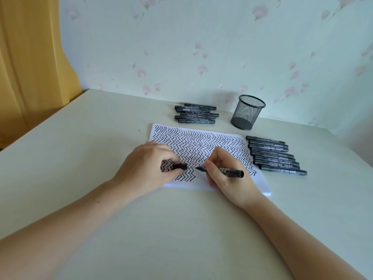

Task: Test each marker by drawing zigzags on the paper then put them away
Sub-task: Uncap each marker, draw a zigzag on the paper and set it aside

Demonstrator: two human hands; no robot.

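Right hand curled round an uncapped black marker, nib pointing left, hovering at or just above the zigzag-covered paper; contact with the sheet not resolvable. Left hand pinching the marker's cap just left of the nib, heel resting on the paper's near left corner. Neither grip free.

Right of the writing grip: row of capped markers on the bench, beside the paper's right edge. Beyond both grips, near the wall: second pile of markers and a black mesh pen cup, apparently empty.

Risks, as judged:
- Little blank paper left, only a strip on the near side under the hands. New zigzag likely to overlap old lines, making a weak marker hard to judge.
- Wet ink under left palm: smearing, stained skin.
- Stroke running off the near edge onto the bench.
- Cap and nib close together: misaligned recapping could ink the fingers.
- Two piles, no visible label: tested and untested easily mixed.
- Wrist sweep rightward could roll the nearby row.
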